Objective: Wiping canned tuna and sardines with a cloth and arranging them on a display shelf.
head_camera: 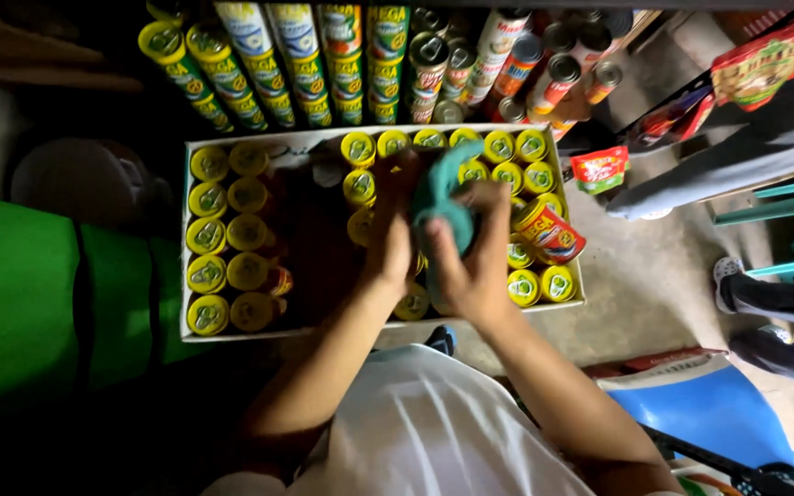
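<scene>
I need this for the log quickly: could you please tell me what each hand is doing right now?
Left hand: closed around something over the box of cans; what cannot be told.
Right hand: closed, holding a teal cloth.

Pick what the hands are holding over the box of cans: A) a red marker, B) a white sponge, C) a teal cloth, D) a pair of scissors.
C: both the left hand and the right hand are closed around a bunched teal cloth above the white box of yellow-topped cans; whether the cloth covers a can cannot be told.
</scene>
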